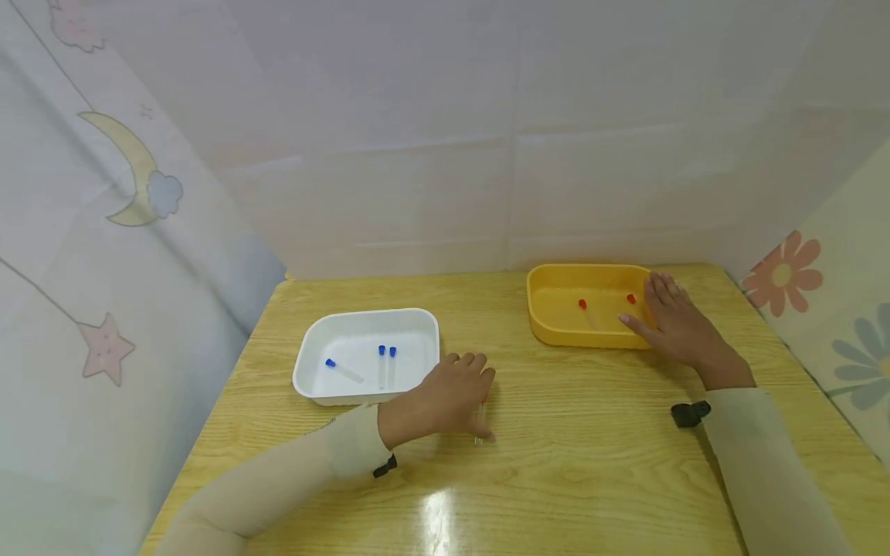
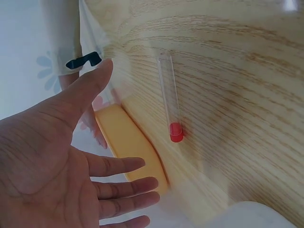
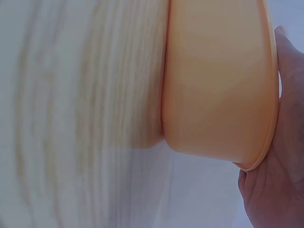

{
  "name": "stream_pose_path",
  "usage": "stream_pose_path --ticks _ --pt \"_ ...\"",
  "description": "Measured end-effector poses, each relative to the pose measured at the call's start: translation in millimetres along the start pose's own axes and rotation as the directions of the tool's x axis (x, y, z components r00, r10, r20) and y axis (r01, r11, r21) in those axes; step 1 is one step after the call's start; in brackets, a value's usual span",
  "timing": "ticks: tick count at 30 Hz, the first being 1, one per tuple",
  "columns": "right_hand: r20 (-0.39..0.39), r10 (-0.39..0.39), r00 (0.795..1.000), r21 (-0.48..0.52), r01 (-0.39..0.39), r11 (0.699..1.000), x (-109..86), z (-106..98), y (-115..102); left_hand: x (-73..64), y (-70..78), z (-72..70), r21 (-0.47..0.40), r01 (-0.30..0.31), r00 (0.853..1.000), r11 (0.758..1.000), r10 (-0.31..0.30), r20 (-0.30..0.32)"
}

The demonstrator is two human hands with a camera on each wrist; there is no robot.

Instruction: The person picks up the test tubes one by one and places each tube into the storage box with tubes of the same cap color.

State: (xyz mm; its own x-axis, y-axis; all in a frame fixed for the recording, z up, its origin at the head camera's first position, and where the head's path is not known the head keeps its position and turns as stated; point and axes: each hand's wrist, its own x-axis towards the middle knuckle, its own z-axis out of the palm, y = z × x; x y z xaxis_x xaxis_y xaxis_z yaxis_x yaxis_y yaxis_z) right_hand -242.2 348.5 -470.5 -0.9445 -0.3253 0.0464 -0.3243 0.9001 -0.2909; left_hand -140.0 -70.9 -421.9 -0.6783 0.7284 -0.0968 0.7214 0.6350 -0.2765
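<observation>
My left hand [image 1: 448,392] hovers over a clear test tube with a red cap [image 2: 170,97], which lies on the table right of the white tray. In the left wrist view the fingers are spread and apart from the tube. The head view shows only bits of this tube, because the hand covers most of it. My right hand [image 1: 677,328] rests on the right rim of the yellow tray [image 1: 580,338], fingers extended and thumb over the inside. Two red-capped tubes, one with a red cap [image 1: 582,303] in plain sight, lie in that tray.
Left of centre stands the white tray [image 1: 306,388], holding three blue-capped tubes, one of them a slanted tube [image 1: 348,374]. Under everything is a wood-grain table [image 1: 556,463]. Printed cloth walls [image 1: 403,193] enclose its back and sides.
</observation>
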Motion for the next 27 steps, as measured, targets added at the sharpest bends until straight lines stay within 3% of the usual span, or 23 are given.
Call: stream_pose_path --ticks 10,21,27 --pt "-0.001 -0.004 1.000 0.003 0.004 1.000 -0.6 -1.4 -2.4 -2.7 3.3 0.4 0.063 -0.011 1.000 0.998 0.010 0.012" --pt "0.000 -0.017 1.000 -0.004 0.017 1.000 0.1 -0.2 -3.0 -4.0 5.6 6.2 0.040 -0.012 0.999 0.999 0.011 0.038" --pt "-0.005 -0.016 1.000 -0.003 0.016 1.000 -0.5 -0.6 -3.4 -5.6 6.5 7.9 0.087 -0.026 0.999 0.996 0.024 0.025"
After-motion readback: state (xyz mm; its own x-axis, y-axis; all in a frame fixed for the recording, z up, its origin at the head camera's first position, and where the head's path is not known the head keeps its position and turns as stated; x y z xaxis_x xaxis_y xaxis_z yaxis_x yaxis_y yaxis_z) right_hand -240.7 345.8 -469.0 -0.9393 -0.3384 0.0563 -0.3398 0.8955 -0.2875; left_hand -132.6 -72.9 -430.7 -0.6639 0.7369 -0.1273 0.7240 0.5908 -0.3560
